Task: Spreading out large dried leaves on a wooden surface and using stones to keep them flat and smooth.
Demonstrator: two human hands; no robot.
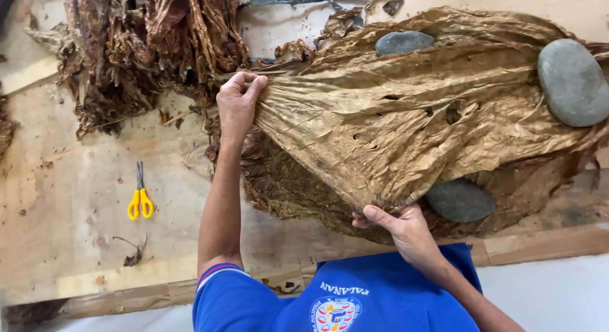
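**Two hands stretch a large dried leaf across a wooden worktable**

A pale, scuffed wooden worktable [76,243] fills the view, seen from above by the person working at it. A blue short-sleeved shirt [355,300] shows at the bottom edge.

A broad, tan, wrinkled dried leaf [406,110] lies spread on the table, running from the hands away to the right. Its long axis goes left to right, and its narrow end points toward the left hand. Small holes and tears mark its surface.

The left hand [238,104] is closed in a tight pinch on the gathered narrow end of the leaf, at its far left. The right hand [399,227] grips the near edge of the leaf, fingers curled under it and thumb on top. Both hands hold the leaf, which looks taut between them; the right hand is nearer the body.

Three smooth grey stones rest by the leaf: a large one [573,81] far to the right of both hands, a smaller one [404,42] beyond them, and a dark one [460,201] just right of the right hand.

A heap of darker dried leaves [146,40] lies beyond the left hand. Yellow-handled scissors [140,195] lie well to its left.
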